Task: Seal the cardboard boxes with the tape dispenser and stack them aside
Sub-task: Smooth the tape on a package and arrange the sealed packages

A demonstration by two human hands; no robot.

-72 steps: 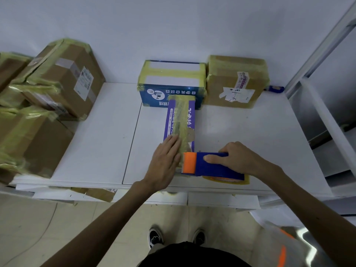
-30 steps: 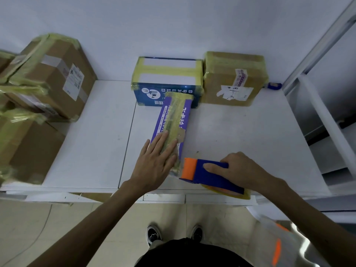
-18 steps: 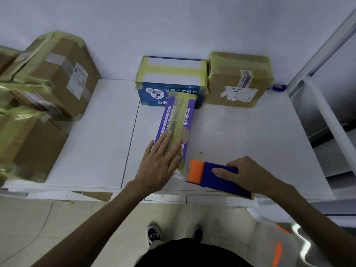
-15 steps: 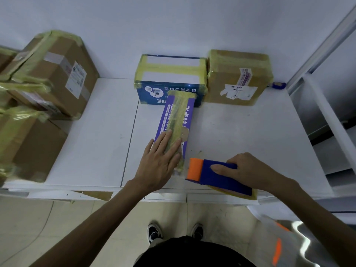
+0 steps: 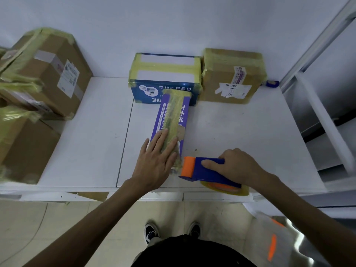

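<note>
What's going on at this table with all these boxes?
A person is taping up a long purple box on a white table. The left hand lies flat on the box's near end, holding it down. The right hand grips a blue and orange tape dispenser just off that end. Yellowish tape runs along the box's top. A taped blue box and a brown box stand by the wall behind, and more taped boxes are piled on the left.

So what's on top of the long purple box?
On the purple box, yellowish tape runs lengthwise and the left hand lies flat on the near end, hiding what is beneath it.
</note>
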